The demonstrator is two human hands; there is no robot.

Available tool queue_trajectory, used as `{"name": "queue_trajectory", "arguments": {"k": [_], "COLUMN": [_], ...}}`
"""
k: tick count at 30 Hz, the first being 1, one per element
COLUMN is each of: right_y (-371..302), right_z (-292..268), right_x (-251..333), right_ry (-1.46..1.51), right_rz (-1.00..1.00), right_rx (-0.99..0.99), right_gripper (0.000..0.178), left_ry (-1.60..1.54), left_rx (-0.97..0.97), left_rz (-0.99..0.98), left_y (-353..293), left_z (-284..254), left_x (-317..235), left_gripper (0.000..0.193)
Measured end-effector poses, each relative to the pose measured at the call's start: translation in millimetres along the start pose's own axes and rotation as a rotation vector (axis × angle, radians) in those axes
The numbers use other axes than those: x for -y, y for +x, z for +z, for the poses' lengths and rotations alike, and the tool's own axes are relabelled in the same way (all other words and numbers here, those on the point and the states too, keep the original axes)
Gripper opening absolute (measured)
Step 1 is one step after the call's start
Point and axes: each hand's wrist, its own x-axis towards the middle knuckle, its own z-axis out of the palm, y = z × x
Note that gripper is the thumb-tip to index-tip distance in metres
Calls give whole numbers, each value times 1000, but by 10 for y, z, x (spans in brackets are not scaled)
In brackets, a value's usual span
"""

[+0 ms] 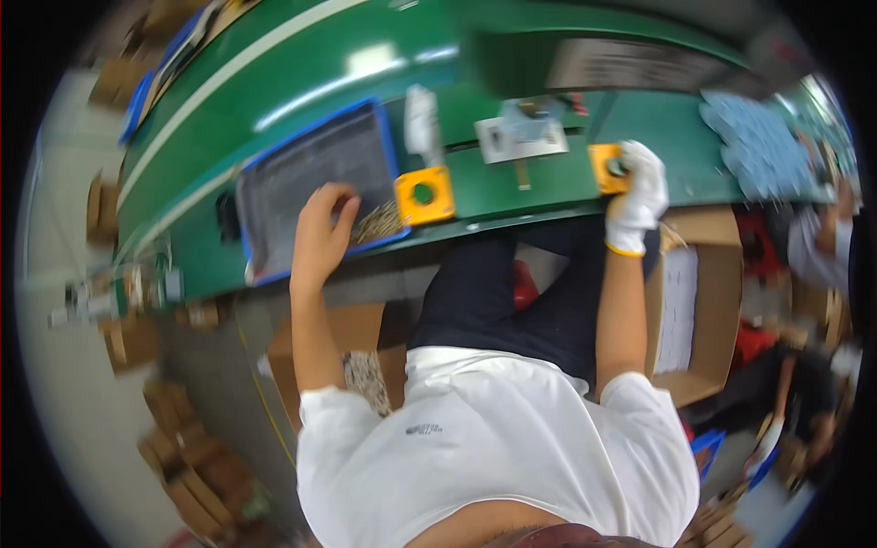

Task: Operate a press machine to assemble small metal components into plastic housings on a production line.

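Observation:
My left hand (pixel 324 226), bare, is over the right part of a blue-rimmed tray (pixel 391 137). Its fingers curl toward the thumb, and anything between them is too small to make out. Just right of it, a heap of small brass-coloured pieces (pixel 379 222) lies in the tray corner. My right hand (pixel 642 190) wears a white glove with a yellow cuff and is closed at the right side of a yellow square plate (pixel 602 171) with a round hole. A similar yellow plate (pixel 437 203) rests by the tray at the bench's front edge.
Between the plates stands a small metal fixture (pixel 523 137) on the green bench (pixel 475 187). A white bottle-like item (pixel 421 123) is behind the left plate. Blue stacked pieces (pixel 758 142) lie far right. Open cartons (pixel 717 310) flank my legs; another person (pixel 813 242) sits at right.

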Motion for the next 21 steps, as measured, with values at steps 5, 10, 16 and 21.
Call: {"name": "queue_trajectory", "arguments": {"k": [5,10,16,21], "right_y": [29,83,39,385], "right_z": [225,148,651,1211], "right_x": [102,238,1162,1367], "right_ry": [-263,-194,-253,-269], "right_rz": [-226,-304,-13,181], "right_rx": [57,-59,242,427], "right_gripper": [9,22,80,88], "left_ry": [-91,23,105,23], "left_rx": [-82,-67,-93,-80], "left_rz": [133,218,337,231], "left_y": [99,482,385,385], "left_z": [544,916,958,961], "left_x": [-445,-738,-644,-684], "left_gripper": [20,21,18,17]}}
